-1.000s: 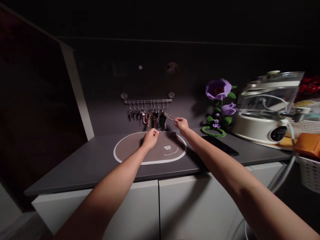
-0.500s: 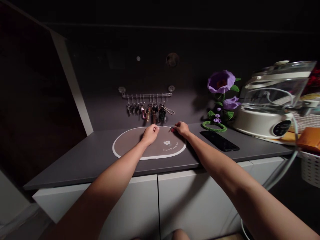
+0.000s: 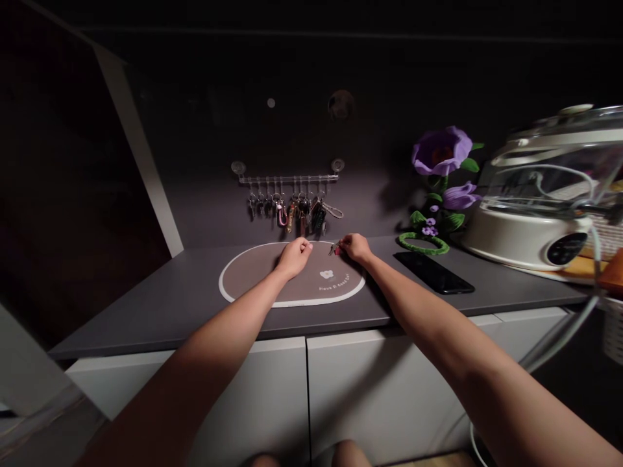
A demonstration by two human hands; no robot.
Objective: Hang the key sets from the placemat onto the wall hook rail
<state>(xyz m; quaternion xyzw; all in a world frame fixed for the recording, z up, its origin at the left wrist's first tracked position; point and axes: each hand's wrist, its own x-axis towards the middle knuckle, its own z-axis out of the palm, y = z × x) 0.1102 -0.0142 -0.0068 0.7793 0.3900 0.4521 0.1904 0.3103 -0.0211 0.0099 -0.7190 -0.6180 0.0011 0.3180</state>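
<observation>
My right hand point(image 3: 355, 248) pinches a small bunch of keys with a red tag point(image 3: 335, 249) over the right back part of the oval mat point(image 3: 253, 272). To its left, my left hand point(image 3: 294, 257) has its fingers curled together over the mat's middle; whatever it may hold is too small to make out. Behind both hands, a clear hook rail point(image 3: 287, 179) on the wall carries several hanging keys point(image 3: 302, 214), some with pink, brown and black fobs.
Right of the mat, a black phone point(image 3: 433, 272) lies on the dark counter point(image 3: 146, 298). Behind it stand purple knitted flowers point(image 3: 442, 152) with a green ring base point(image 3: 423, 245). A white appliance point(image 3: 525, 233) with a clear cover and cable is at the far right.
The view has shifted slightly, so the phone, flowers and appliance appear farther right. Both hands keep nearly the same place over the mat, and the keys stay in my right hand.
</observation>
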